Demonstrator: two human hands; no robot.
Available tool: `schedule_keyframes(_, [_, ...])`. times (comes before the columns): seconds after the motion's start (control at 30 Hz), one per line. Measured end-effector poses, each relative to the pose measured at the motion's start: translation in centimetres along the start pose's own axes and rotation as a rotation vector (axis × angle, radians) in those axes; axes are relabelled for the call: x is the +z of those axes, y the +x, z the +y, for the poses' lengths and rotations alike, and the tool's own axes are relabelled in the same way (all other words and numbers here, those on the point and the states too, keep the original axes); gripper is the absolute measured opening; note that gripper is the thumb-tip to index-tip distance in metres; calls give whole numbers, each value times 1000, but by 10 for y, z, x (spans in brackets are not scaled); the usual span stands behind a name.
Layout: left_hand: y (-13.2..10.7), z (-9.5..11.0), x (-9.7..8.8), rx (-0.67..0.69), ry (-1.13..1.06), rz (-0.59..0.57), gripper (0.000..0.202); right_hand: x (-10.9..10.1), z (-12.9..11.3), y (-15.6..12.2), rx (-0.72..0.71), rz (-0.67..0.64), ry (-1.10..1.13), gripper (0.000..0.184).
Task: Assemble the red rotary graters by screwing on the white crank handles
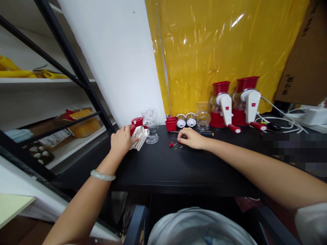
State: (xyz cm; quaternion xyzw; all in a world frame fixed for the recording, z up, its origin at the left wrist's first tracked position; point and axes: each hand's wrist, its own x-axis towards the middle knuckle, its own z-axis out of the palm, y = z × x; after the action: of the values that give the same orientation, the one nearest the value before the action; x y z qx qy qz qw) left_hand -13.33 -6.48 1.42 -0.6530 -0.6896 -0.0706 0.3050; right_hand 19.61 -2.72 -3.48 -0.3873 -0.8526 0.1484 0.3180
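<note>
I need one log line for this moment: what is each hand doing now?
left hand: holds white-and-red plastic crank part | right hand: fingertips beside small metal screws | surface: black table

Pale green bangle (103,175) on left wrist, bare forearms (258,172), white short sleeve (312,221) on right arm

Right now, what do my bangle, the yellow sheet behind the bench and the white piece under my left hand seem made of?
Bangle: pale green, glossy, translucent-looking; likely jade or glass. Yellow sheet: thin plastic film, by its wrinkles and glare. White crank piece under the left hand: smooth moulded plastic, semi-gloss.
</note>
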Motion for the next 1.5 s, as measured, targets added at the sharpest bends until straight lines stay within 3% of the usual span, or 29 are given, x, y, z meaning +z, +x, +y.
schedule_keyframes(0.23, [4, -7, 6, 24, 21, -77, 50, -1, 0, -1, -10, 0, 7, 8])
schedule_keyframes(0.6, [0, -2, -8, 17, -19, -6, 59, -2, 0, 0, -31, 1, -9, 8])
schedule_keyframes(0.67, [0, 1, -14, 30, -44, 34, 57, -10, 0, 3, -1, 71, -55, 8])
schedule_keyframes(0.73, [1, 7, -22, 66, -83, 79, 49, -23, 1, 8, 90, 250, -134, 12])
schedule_keyframes(0.83, [5, 21, -37, 139, -151, 127, 40, -49, 15, 20, 226, 571, -247, 37])
schedule_keyframes(0.9, [9, 35, -48, 176, -185, 156, 42, -65, 31, 31, 291, 680, -295, 56])
schedule_keyframes(1.07, [26, 71, -61, 217, -315, 160, 61, -73, 65, 53, 487, 777, -279, 84])
schedule_keyframes(1.2, [38, 91, -55, 249, -551, 169, 40, -56, 65, 62, 549, 876, -250, 86])
schedule_keyframes(1.3, [40, 100, -50, 265, -561, 76, 39, -47, 62, 64, 591, 908, -222, 88])
schedule_keyframes(1.37, [37, 102, -48, 258, -520, 32, 49, -46, 64, 63, 634, 917, -191, 89])
schedule_keyframes(1.5, [32, 102, -36, 236, -541, 50, 53, -46, 74, 60, 695, 897, -118, 88])
